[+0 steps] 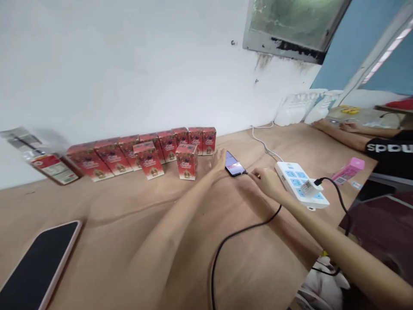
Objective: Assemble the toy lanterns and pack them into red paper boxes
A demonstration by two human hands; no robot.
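A smartphone (234, 164) with its screen lit lies flat on the brown table covering, with a cable plug at its lower end. My left hand (219, 158) rests at the phone's left edge, its fingers stretched out and partly hidden by the hand itself. Just right of the plug, my right hand (266, 180) is closed with curled fingers around the black charging cable (240, 233). That cable comes out below my right forearm and loops toward the front of the table. Beyond my right hand is a white power strip (292, 183) with a white charger (310, 188) plugged in.
Several red boxes (186, 162) stand along the wall. A bottle (53, 165) leans at far left. A second phone (38, 267) lies at front left. A pink box (348, 171) is right of the strip. Another person's arms (351, 131) rest at the far right, near white jugs (293, 107).
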